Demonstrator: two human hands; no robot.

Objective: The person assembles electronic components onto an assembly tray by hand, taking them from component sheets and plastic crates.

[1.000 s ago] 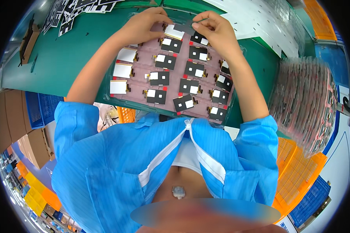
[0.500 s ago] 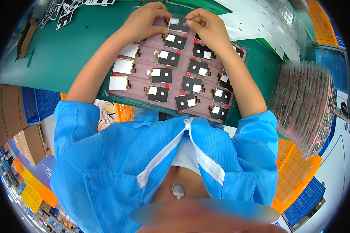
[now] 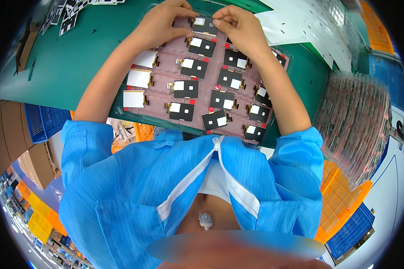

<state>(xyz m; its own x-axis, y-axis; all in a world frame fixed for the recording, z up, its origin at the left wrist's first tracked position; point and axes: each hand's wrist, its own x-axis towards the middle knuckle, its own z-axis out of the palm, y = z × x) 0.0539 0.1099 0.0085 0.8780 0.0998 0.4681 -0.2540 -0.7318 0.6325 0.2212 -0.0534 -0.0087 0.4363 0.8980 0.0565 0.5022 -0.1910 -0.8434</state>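
A flat black display module [image 3: 205,26] with a pale patch and a short flex connector lies in the top row of a pinkish tray [image 3: 157,96]. My left hand [image 3: 161,24] is at its left end, thumb and forefinger spread apart near the module's lower and upper edges. At its right edge, my right hand [image 3: 240,29] has thumb and forefinger pinched together against the module. Below sit several similar black modules [image 3: 194,68] with white squares and gold flex tails. White-faced panels [image 3: 134,98] fill the tray's left column.
The tray rests on a green mat [image 3: 94,58]. A tall stack of clear trays [image 3: 352,125] stands at the right. White sheets [image 3: 296,33] lie at the back right, checkered cards [image 3: 68,20] at the back left. An orange crate [image 3: 343,201] is lower right.
The view has shifted slightly, and the tray's lower rows appear a little lower. Both hands stay around the same module with almost the same finger positions.
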